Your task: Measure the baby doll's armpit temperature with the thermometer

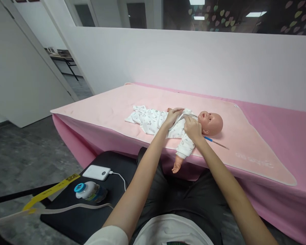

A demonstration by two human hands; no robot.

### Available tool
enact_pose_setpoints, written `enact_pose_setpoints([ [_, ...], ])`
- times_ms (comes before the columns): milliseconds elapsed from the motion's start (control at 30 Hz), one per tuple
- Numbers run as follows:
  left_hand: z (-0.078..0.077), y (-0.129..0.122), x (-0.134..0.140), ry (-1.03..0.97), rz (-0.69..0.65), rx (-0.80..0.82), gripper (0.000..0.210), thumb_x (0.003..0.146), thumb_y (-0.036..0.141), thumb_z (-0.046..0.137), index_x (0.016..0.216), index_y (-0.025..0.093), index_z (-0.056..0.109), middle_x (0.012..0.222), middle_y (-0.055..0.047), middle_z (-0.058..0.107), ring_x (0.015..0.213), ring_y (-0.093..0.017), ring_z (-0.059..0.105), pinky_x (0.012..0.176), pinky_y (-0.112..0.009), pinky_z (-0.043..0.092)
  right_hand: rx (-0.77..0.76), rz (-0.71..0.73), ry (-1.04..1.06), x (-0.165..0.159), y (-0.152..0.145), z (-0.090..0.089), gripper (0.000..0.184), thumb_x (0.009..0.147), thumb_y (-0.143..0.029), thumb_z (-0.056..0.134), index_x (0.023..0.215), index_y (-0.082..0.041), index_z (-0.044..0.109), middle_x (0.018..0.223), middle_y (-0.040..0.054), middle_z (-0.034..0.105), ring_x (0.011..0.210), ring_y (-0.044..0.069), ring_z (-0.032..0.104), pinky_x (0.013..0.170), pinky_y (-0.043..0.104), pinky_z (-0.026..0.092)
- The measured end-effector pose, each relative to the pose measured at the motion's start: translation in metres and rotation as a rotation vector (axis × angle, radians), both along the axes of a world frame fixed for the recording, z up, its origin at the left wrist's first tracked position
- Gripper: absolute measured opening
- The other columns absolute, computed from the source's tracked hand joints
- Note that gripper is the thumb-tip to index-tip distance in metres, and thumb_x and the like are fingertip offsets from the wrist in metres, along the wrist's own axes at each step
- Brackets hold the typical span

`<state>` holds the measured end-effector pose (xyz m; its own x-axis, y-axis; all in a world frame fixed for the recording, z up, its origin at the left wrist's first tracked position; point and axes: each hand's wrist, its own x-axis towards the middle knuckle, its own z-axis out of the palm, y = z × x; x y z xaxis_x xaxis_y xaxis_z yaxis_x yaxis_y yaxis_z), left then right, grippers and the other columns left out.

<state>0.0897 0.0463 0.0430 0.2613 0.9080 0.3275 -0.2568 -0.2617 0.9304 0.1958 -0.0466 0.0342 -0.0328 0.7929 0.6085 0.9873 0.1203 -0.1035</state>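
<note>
On the counter point(102, 98), the doll point(177, 132) lay on its back, its printed outfit point(151, 120) leftmost. My left fingers point(177, 111) stretched nearly flat across its front, likely steadying it; my right fingers point(188, 119) curled, apparently pinching the outfit for control. Beside its head point(214, 124), a blue-handled tool point(208, 139) lay, perhaps within easy reach.

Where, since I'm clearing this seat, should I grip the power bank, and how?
Grip the power bank across its long edges, probably at the left end, from above: it lies flat on the black seat, and the cable plugs into its right end.
</note>
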Motion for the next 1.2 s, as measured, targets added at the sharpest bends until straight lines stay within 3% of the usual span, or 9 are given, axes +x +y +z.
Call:
enact_pose_setpoints([
  [133,-0.001,0.000,0.003,0.022,-0.019,0.038,0.010,0.064,0.017,0.065,0.073,0.014,0.068,0.082,-0.003,0.067,0.087,-0.015,0.058,0.084,-0.027,0.043,0.152,0.028,0.065,0.008,0.014,-0.017,0.035,0.079,-0.011,0.036,0.107,-0.017,0.058,0.094,0.0086,0.064,0.082,0.020,0.059,0.066,0.028,0.045],
  [233,0.004,-0.001,0.005,0.061,-0.150,0.015,0.021,0.063,0.019,0.067,0.084,0.015,0.068,0.080,-0.002,0.066,0.079,-0.012,0.058,0.078,-0.025,0.045,0.363,0.058,0.227,0.012,0.012,-0.026,0.033,0.078,-0.009,0.034,0.100,-0.017,0.058,0.093,0.0083,0.062,0.085,0.019,0.058,0.070,0.028,0.047],
  [300,0.010,-0.002,0.008,0.150,-0.256,0.029,0.032,0.061,0.017,0.070,0.093,0.015,0.067,0.077,-0.001,0.065,0.074,-0.011,0.059,0.074,-0.024,0.046,0.418,0.075,0.296,0.011,0.013,-0.027,0.030,0.079,-0.011,0.034,0.097,-0.017,0.057,0.091,0.0086,0.061,0.086,0.019,0.058,0.071,0.029,0.048],
  [467,0.014,-0.005,0.016,0.300,-0.304,0.092,0.048,0.055,0.011,0.074,0.102,0.014,0.064,0.072,-0.001,0.064,0.066,-0.011,0.059,0.066,-0.024,0.047,0.372,0.020,0.366,0.007,0.016,-0.024,0.031,0.076,-0.010,0.037,0.100,-0.016,0.055,0.097,0.0093,0.060,0.090,0.020,0.057,0.075,0.030,0.047],
  [633,0.003,-0.004,0.009,0.024,-0.194,-0.040,0.052,0.055,0.018,0.078,0.104,0.015,0.061,0.074,0.000,0.064,0.071,-0.011,0.061,0.074,-0.026,0.048,0.295,-0.004,0.397,0.008,0.015,-0.025,0.028,0.077,-0.012,0.039,0.098,-0.017,0.055,0.096,0.0072,0.062,0.085,0.019,0.058,0.073,0.029,0.046],
  [767,-0.002,-0.004,0.003,-0.109,-0.132,-0.030,0.050,0.056,0.020,0.078,0.103,0.015,0.061,0.075,0.000,0.064,0.073,-0.010,0.061,0.076,-0.025,0.047,0.315,0.054,0.402,0.010,0.014,-0.026,0.029,0.074,-0.009,0.038,0.094,-0.018,0.057,0.091,0.0048,0.062,0.082,0.017,0.057,0.072,0.026,0.044],
  [933,-0.004,-0.004,0.004,-0.141,-0.044,-0.068,0.050,0.053,0.022,0.079,0.099,0.014,0.061,0.072,0.000,0.064,0.063,-0.007,0.058,0.064,-0.019,0.045,0.337,0.026,0.397,0.009,0.013,-0.027,0.025,0.074,-0.010,0.040,0.086,-0.018,0.061,0.088,0.0055,0.058,0.078,0.016,0.056,0.069,0.025,0.044],
  [1067,-0.003,-0.005,0.003,-0.085,-0.091,-0.076,0.055,0.052,0.024,0.080,0.103,0.015,0.059,0.070,0.001,0.065,0.054,-0.005,0.054,0.055,-0.018,0.041,0.369,0.037,0.414,0.008,0.013,-0.027,0.020,0.078,-0.015,0.042,0.082,-0.018,0.062,0.090,0.0059,0.057,0.080,0.015,0.056,0.072,0.025,0.045],
  [1200,-0.002,-0.007,0.002,-0.031,-0.181,-0.017,0.049,0.053,0.022,0.078,0.098,0.015,0.061,0.074,-0.002,0.067,0.071,-0.011,0.062,0.071,-0.023,0.047,0.383,0.101,0.436,0.010,0.014,-0.026,0.023,0.083,-0.016,0.040,0.086,-0.019,0.063,0.091,0.0058,0.059,0.085,0.015,0.057,0.076,0.026,0.046],
])
